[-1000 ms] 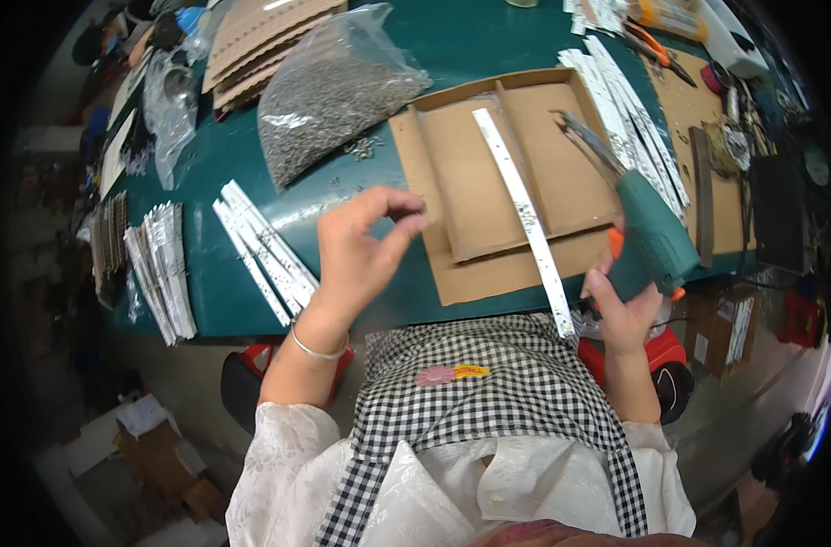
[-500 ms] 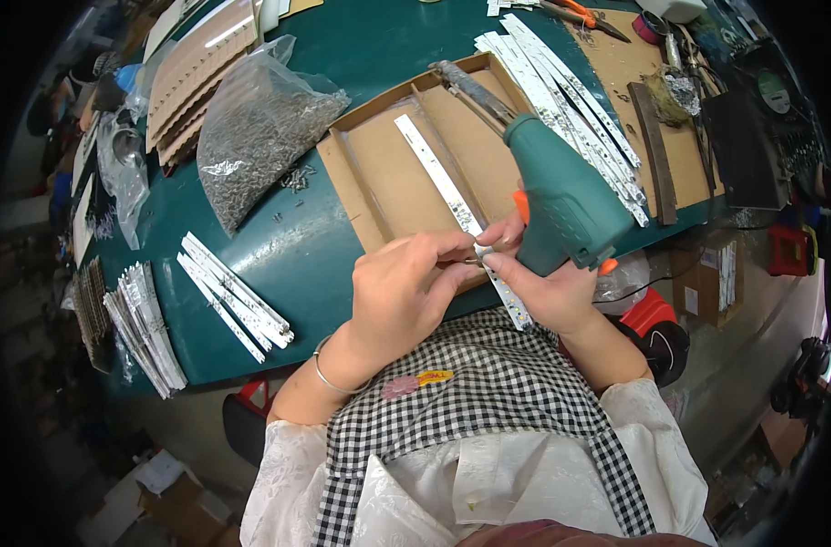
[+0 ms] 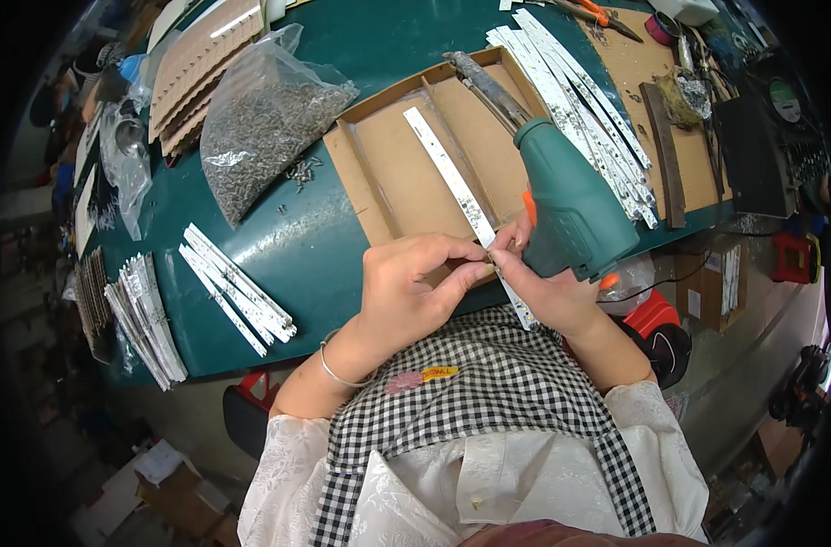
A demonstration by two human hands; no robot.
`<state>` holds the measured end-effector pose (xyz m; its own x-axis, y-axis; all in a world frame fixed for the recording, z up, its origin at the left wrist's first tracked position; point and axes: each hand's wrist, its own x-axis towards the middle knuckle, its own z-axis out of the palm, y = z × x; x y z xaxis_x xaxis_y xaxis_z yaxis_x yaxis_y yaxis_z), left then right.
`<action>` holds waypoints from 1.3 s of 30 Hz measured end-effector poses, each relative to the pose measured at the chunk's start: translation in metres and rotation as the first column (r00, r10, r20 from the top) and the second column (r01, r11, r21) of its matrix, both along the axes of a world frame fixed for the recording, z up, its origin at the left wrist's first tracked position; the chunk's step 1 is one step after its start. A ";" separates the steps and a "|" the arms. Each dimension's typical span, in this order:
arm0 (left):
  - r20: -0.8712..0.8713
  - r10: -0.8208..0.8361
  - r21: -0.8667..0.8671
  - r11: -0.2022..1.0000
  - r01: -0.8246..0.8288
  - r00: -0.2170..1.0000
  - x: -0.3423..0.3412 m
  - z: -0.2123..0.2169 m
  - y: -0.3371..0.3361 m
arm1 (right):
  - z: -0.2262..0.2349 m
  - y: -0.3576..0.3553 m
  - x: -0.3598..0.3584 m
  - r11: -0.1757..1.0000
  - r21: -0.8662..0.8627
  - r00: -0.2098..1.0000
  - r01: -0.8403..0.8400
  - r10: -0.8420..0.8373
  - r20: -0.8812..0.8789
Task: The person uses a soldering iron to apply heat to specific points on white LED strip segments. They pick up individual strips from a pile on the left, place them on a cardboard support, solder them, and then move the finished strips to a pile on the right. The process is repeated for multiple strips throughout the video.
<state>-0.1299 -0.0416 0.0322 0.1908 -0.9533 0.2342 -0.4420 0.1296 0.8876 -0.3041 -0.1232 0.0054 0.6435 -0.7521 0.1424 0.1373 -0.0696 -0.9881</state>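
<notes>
Both hands meet over a narrow white LED strip (image 3: 452, 180) with small components along it, which slants from the cardboard tray toward my apron. My right hand (image 3: 561, 296) is closed, thumb and finger pinching the strip near its lower end. My left hand (image 3: 415, 283) is closed too, thumb and index tips pressed together at the strip's edge; whatever small thing they hold is hidden. A pistol-shaped green tool (image 3: 578, 205) with an orange trigger and long metal nose sits right above my right hand, nose pointing far left. Its handle is partly hidden behind that hand.
The cardboard tray (image 3: 365, 187) lies under the strip. More white strips (image 3: 584, 118) lie behind the tool, others (image 3: 233, 287) at left. A clear bag of small metal screws (image 3: 260, 132) stands left of the tray. Orange-handled pliers (image 3: 616, 25) lie far right.
My left thumb and index fingertips have come closer together and slightly rightward at the strip. The whole view has shifted a little; the right hand keeps its hold.
</notes>
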 end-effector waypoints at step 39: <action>0.310 0.065 0.040 0.996 -0.082 0.948 0.032 -0.040 -0.036 | -0.040 -0.016 -0.005 0.996 -0.043 0.988 0.073 -0.078 -0.134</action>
